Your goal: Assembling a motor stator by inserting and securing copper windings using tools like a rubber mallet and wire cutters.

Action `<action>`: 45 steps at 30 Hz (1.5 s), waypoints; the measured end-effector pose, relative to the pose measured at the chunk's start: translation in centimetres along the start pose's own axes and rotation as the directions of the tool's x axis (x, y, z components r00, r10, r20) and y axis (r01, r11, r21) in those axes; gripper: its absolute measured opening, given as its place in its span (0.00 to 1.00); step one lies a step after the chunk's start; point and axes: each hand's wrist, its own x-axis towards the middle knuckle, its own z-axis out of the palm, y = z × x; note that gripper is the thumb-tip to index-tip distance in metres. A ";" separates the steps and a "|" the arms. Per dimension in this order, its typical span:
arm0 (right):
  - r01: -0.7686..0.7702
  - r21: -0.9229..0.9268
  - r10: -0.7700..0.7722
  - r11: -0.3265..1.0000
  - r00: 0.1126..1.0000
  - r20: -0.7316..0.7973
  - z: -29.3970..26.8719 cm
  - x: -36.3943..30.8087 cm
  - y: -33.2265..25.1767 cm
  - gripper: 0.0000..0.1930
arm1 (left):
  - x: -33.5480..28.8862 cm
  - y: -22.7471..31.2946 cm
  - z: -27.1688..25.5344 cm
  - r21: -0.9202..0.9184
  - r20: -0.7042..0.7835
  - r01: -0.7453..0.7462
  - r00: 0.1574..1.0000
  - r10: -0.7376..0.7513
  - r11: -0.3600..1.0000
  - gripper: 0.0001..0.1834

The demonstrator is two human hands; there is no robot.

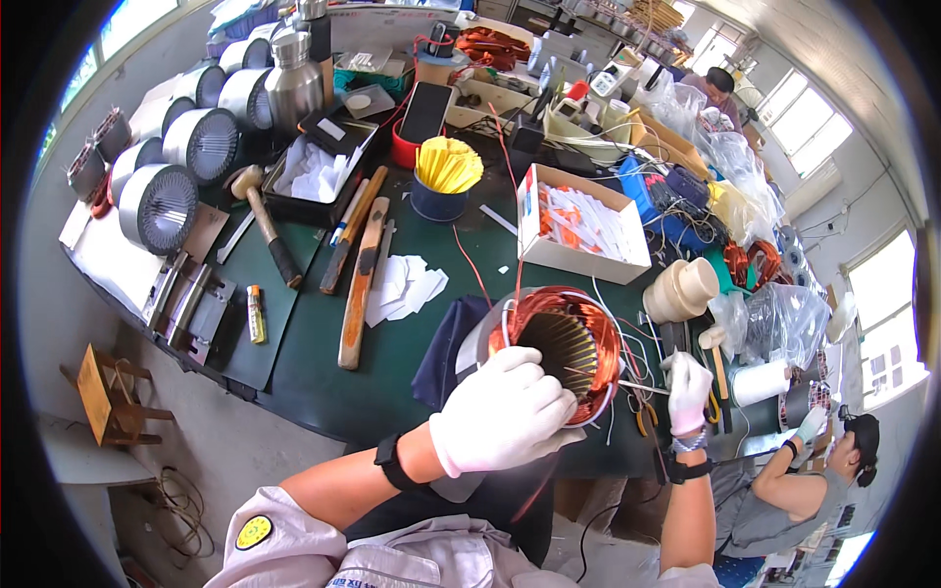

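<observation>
A motor stator (pixel 578 323) with copper windings and a slotted inner bore lies on a dark cloth (pixel 446 355) at the table's front edge. My left hand (pixel 505 407), in a white glove, wraps over its near rim, fingers curled in toward the windings. Right of the stator, my right hand (pixel 688 392), also gloved, is closed on a thin pale rod-like tool (pixel 642 388). The rod points left at the stator's rim; its exact kind is unclear. White and red lead wires trail around the stator. Yellow-handled scissors (pixel 645 421) lie between the stator and my right hand.
Beyond the stator stand a white box of slips (pixel 627 240) and a blue tub of yellow strips (pixel 438 199). Wooden sticks (pixel 365 284), a mallet (pixel 265 225) and several stators (pixel 162 208) lie left. A white thread spool (pixel 760 383) and a co-worker (pixel 833 480) are at right.
</observation>
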 end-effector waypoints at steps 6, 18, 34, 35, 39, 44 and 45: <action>-0.115 0.074 0.116 0.991 0.993 -0.001 0.8 -1.9 0.7 0.21 | 0.1 -0.9 0.1 -0.043 -0.004 -0.027 1.000 0.027 0.999 0.21; -0.032 -0.027 0.035 0.999 0.993 0.114 -3.7 -12.1 -8.0 0.07 | 1.4 4.6 2.5 0.366 -0.026 -0.070 0.996 0.086 0.928 0.08; -0.005 -0.675 0.017 0.737 1.000 0.011 -4.0 -9.3 4.2 0.12 | -10.2 -4.1 -8.6 0.302 -0.071 0.394 0.918 -0.391 0.868 0.10; 0.021 -0.648 0.003 0.761 0.999 0.036 -2.8 -8.2 2.0 0.12 | -10.3 -5.1 -8.5 0.315 -0.029 0.418 0.901 -0.432 0.852 0.12; 0.212 0.084 -0.218 0.974 0.973 0.071 0.8 -6.3 -6.9 0.32 | -6.2 -5.3 -7.9 -0.170 0.091 0.611 0.791 -0.606 0.773 0.34; 0.205 0.369 -0.243 0.906 0.968 0.059 3.4 -2.3 -14.4 0.41 | 4.7 -5.3 -5.2 -0.166 0.422 0.619 0.748 -0.512 0.768 0.31; 0.206 0.353 -0.233 0.913 0.972 0.036 4.3 -1.5 -14.3 0.41 | 6.9 -5.1 -5.0 -0.059 0.487 0.561 0.738 -0.467 0.825 0.26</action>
